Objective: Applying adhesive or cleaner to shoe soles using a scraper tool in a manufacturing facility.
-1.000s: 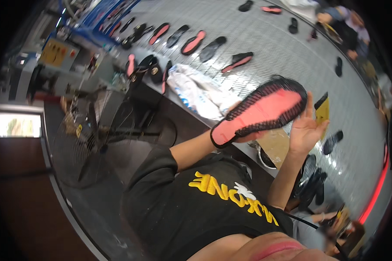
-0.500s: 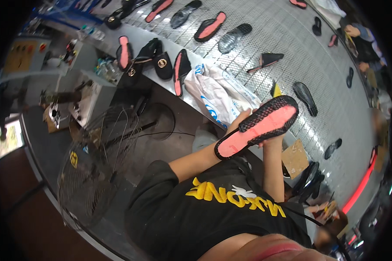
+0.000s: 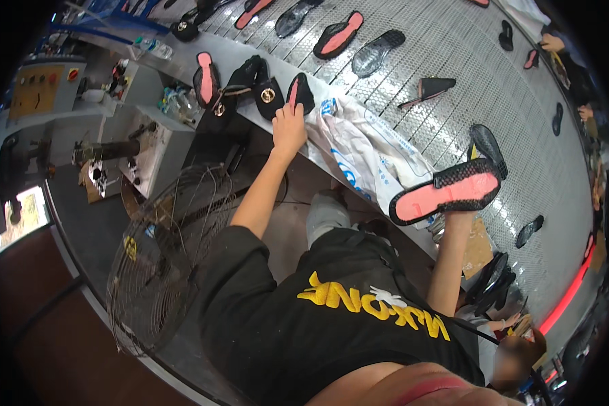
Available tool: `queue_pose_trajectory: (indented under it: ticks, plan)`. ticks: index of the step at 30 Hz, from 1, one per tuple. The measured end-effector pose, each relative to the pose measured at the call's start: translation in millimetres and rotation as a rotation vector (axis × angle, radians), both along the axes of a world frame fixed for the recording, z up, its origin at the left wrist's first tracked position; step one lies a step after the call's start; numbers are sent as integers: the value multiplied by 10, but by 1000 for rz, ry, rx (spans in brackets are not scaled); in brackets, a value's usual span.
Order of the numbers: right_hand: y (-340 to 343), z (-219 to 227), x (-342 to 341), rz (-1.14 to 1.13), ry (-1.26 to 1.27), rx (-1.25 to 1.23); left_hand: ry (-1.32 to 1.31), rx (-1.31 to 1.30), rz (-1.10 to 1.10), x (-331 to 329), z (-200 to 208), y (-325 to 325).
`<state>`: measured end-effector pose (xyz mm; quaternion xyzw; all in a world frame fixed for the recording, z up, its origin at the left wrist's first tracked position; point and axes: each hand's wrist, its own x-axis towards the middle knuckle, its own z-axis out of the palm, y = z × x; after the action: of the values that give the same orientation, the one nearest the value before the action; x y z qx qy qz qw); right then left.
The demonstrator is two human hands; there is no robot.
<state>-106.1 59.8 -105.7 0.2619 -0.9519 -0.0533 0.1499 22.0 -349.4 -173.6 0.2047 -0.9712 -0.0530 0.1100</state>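
My left hand (image 3: 290,130) reaches to the table's near edge, its fingers closed on a black slipper (image 3: 303,93) with a pink insole. Beside it stand another black slipper with a round gold ornament (image 3: 268,93) and more dark footwear. My right hand (image 3: 459,218) holds up a black woven slipper (image 3: 477,186), its pink insole turned toward me; most of that hand is hidden behind the slipper. A crumpled white plastic bag (image 3: 369,145) with blue print lies between my two hands. Just behind the held slipper lies a dark shoe sole (image 3: 488,147).
A metal-mesh conveyor (image 3: 419,51) carries several soles and slippers beyond the bag. At left stand a wire fan (image 3: 159,271) and a machine (image 3: 108,152). A cardboard piece (image 3: 478,249) and dark soles (image 3: 492,281) are at right. Other people work along the far right side.
My left hand has let go of the woven slipper and moved left to the slipper at the table edge. My right hand has carried the woven slipper right.
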Motion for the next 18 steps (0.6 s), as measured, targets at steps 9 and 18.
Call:
queue_pose_trajectory:
  ticks: [9,18]
  plan:
    - [334,-83,303,-288,-248,-75,79,152,4,-407,-36,-350]
    - [893,267,650,-361,308,-206,516,1362,-451,-2764,920,1167]
